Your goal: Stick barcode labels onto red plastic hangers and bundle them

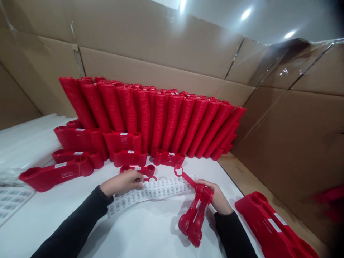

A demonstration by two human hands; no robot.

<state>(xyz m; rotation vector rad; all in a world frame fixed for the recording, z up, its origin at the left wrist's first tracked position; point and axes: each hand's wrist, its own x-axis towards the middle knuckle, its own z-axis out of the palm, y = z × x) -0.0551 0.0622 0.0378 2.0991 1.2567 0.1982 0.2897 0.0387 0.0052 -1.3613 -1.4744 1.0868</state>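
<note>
My left hand (126, 182) is closed in a pinch at the upper edge of a white sheet of small printed labels (161, 189), which curves across the table before me. Whether a single label is between the fingertips is too small to tell. Wrapped round a fanned bundle of flat red plastic pieces with ringed ends (197, 211) is my right hand (215, 195). One piece sticks out of the bundle to the upper left, over the sheet, its ring (178, 170) showing. Just beyond my left fingers lies a short red stack (137, 168) with a label on it.
Tall leaning stacks of red pieces (159, 122) line the back, before a cardboard wall (161, 64). Shorter labelled stacks (57, 172) stand at left, and more (274, 222) at right. Another label sheet (13, 200) and plastic-wrapped white rolls (24, 139) lie far left.
</note>
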